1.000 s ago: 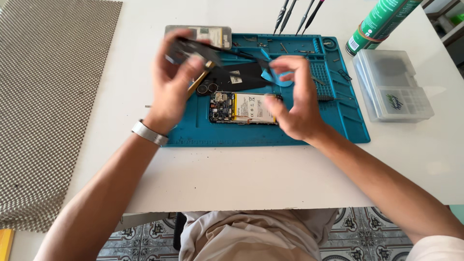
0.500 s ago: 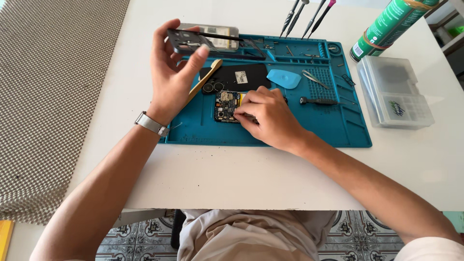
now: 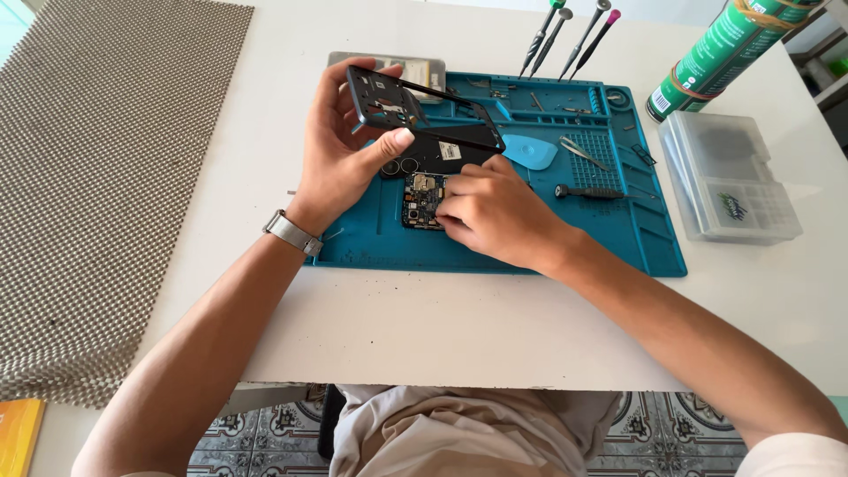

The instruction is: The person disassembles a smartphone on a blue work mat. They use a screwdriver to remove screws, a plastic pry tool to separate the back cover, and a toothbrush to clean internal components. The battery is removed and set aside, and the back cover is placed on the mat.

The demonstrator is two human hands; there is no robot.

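My left hand, with a metal watch on its wrist, holds a black phone mid-frame tilted up above the blue repair mat. My right hand rests on the opened phone body lying on the mat, fingers pressing on its exposed circuit board. A black back cover with round camera holes lies just behind it, partly hidden by the frame. A blue plastic pick and a small dark screwdriver lie on the mat to the right of my right hand.
Several precision screwdrivers stand at the mat's far edge. A green spray can and a clear plastic parts box sit to the right. A grey woven mat covers the table's left. A flat silver panel lies behind my left hand.
My right hand came down from above the mat onto the opened phone body. My left hand lifted and tilted the black frame further up. The blue pick now lies on the mat.
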